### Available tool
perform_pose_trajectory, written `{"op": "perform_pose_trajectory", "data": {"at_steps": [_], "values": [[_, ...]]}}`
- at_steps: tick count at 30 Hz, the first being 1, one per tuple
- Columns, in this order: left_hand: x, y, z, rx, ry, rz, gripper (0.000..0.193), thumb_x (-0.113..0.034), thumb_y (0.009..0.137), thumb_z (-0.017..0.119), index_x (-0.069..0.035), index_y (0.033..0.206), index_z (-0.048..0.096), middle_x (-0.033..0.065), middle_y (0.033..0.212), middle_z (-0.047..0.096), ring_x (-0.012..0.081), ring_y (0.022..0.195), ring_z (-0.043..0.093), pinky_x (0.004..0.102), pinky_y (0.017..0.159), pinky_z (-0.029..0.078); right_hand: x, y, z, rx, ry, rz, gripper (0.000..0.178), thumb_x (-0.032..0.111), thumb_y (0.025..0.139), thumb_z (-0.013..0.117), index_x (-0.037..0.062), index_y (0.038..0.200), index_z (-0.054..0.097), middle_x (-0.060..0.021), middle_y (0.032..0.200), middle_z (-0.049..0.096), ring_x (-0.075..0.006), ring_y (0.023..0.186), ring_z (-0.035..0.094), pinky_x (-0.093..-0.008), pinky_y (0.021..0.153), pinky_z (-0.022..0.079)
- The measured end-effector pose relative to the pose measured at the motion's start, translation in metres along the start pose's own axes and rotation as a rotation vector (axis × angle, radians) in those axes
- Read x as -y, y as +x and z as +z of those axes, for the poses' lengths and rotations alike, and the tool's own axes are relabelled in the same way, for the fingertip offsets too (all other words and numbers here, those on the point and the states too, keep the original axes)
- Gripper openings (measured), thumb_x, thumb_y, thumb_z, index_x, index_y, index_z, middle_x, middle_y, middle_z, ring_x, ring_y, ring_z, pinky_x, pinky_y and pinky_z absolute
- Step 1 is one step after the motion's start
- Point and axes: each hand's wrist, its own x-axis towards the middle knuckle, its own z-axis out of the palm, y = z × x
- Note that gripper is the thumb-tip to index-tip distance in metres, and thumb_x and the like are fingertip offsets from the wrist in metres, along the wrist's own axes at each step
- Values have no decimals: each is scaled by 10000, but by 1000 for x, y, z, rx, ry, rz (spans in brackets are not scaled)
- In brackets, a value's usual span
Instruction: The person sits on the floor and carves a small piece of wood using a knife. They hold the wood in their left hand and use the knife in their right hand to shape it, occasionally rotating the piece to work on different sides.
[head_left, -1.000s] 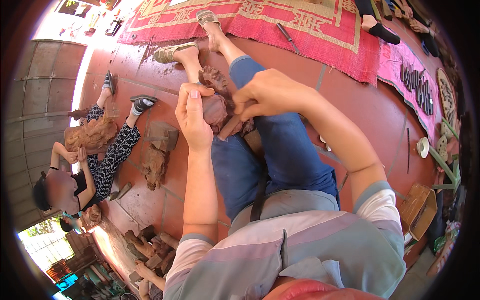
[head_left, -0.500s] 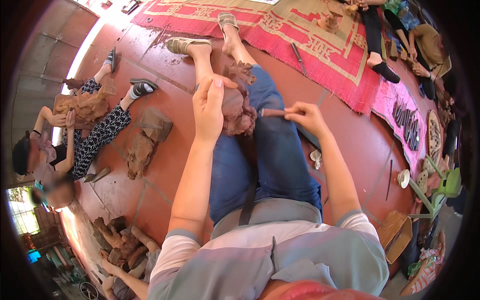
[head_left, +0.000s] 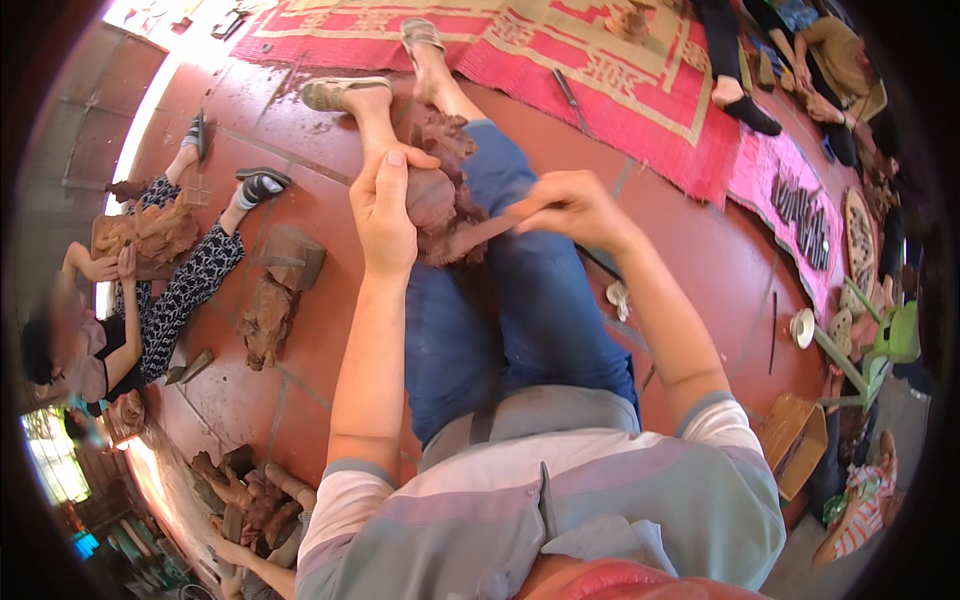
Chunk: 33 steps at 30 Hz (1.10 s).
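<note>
Resting at the knees of a pair of blue trousers [head_left: 455, 330], a knobbly reddish-brown carved piece [head_left: 430, 200] is gripped by the left hand [head_left: 385, 215], whose thumb is seen upright while its other fingers are partly hidden. By the right hand [head_left: 578, 208], a short, flat reddish-brown strip [head_left: 485, 232] is held between fingers closed on its near end and smeared by blur. The strip's far end is seen over the carved piece's lower edge; whether the two are touching cannot be told, nor can the strip's material be made out. Beside the right thigh, a small crumpled whitish thing [head_left: 618, 300] is too unclear to be identified. On the red tiled floor [head_left: 700, 300] to the left, a brown carving with a squarish block end [head_left: 268, 315] is left lying. On a pink cloth [head_left: 750, 180], slender dark tools [head_left: 803, 225] are bunched, too small to be told apart. At upper right, seated people are cut off by the dark rim
</note>
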Motion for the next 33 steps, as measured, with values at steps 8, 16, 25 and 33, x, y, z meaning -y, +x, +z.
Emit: {"op": "perform_pose_trajectory", "data": {"at_steps": [8,16,25,33], "values": [[-2,9,3,4,-46,20,303,-190,944,388,-5,774,556,25,782,558,91,759,481,231,746,372,-61,-16,-15,-9,10,297,169,201,741,699,111,884,695,-23,787,683,-145,722,646,-286,678,479],[-4,6,4,-6,-47,2,305,-173,938,371,4,762,546,37,783,550,102,774,484,237,759,368,-49,-11,26,-34,-207,-133,91,220,761,676,134,787,684,-35,726,658,-210,673,626,-340,621,468],[-5,1,6,22,-68,6,300,-179,940,381,2,771,552,30,786,556,96,771,483,234,754,373,-16,12,43,-82,-96,-311,166,224,684,744,129,814,704,4,724,652,-157,654,567,-272,666,391],[0,5,3,15,-27,43,311,-186,941,384,-3,759,558,27,782,559,97,766,486,233,758,371,-45,-25,-2,-132,-248,53,121,231,711,715,138,786,699,-20,710,645,-189,685,585,-312,673,430]]}}
